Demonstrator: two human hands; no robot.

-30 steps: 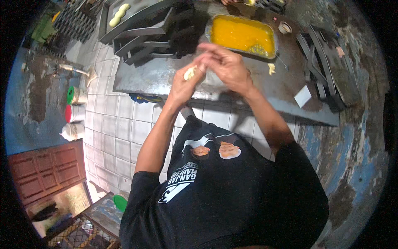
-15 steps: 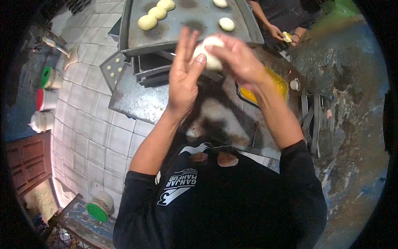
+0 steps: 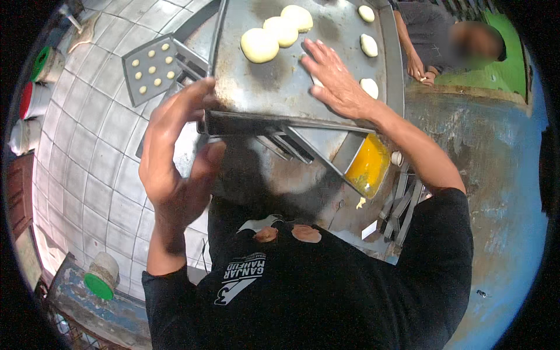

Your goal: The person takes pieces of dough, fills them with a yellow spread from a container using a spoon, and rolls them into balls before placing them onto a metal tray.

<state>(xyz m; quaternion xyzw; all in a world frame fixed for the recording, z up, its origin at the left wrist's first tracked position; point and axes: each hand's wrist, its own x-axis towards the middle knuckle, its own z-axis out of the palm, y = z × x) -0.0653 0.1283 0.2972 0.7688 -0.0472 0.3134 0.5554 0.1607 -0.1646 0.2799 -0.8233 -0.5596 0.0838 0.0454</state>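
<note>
A loose black T-shirt (image 3: 338,291) covers the body; its left sleeve (image 3: 166,297) and right sleeve (image 3: 440,233) are short and black too. The shirt carries white lettering (image 3: 245,269), a slanted white block (image 3: 236,290), two orange-brown printed patches (image 3: 306,233) and a pale printed shape (image 3: 254,224). The forearms (image 3: 420,140) are bare.

Pale tubs on a white square-tiled floor (image 3: 93,146)
Near the floor's left edge stand a green-lidded pale tub (image 3: 49,63), a red-lidded pale tub (image 3: 36,100) and a whitish container (image 3: 25,137); a round green-lidded canister (image 3: 105,271) shows by the weathered blue tabletop (image 3: 73,294).
</note>
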